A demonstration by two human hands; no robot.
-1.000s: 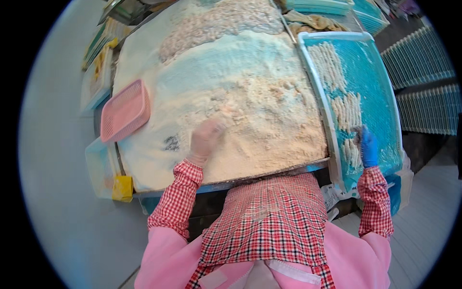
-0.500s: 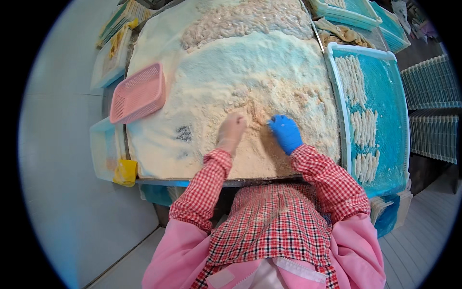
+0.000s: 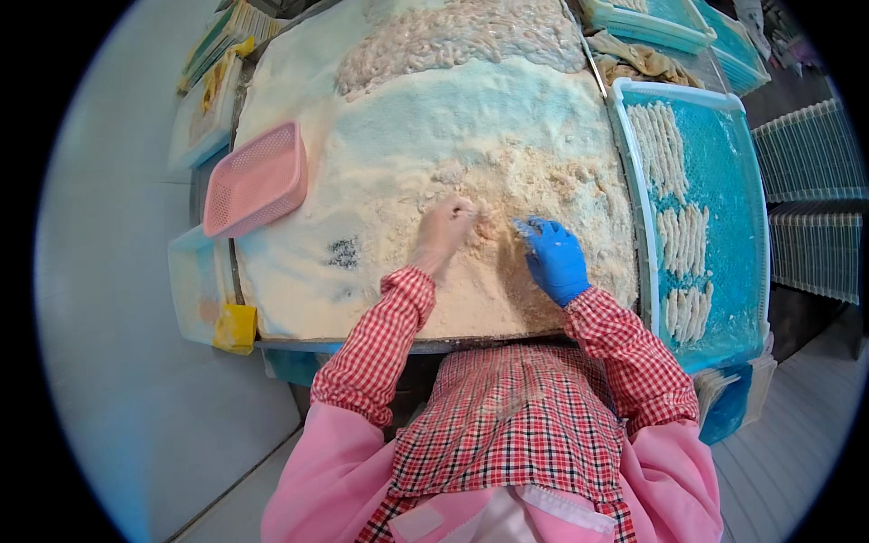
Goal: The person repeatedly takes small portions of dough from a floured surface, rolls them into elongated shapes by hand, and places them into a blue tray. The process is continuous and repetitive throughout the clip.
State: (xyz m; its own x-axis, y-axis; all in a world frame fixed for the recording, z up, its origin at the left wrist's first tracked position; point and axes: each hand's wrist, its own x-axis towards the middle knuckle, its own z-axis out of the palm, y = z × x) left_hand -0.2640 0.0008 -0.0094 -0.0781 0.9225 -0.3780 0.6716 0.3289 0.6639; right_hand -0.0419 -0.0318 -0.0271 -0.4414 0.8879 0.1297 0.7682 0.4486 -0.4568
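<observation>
My left hand, looking bare, hovers just over a worktop spread with pale flour-like coating. Its fingers are curled closed; what they hold, if anything, is hidden. A short way to the right is my right hand, in a blue glove with the fingers bent inward and whitish coating at the tips. Whether it grips a piece cannot be made out. Between the hands lies pinkish, meat-like stuff partly buried in clumpy coating. At the worktop's far end is a heap of raw, pale pink strips.
To the right stands a blue tray with a white rim, holding rows of coated strips. A pink perforated basket sits at the worktop's left edge, near a yellow piece. Crumpled tan cloth lies at the far right.
My right hand has shifted right and slightly toward me, its fingers loosening a little. My left hand has moved slightly right and away from me.
</observation>
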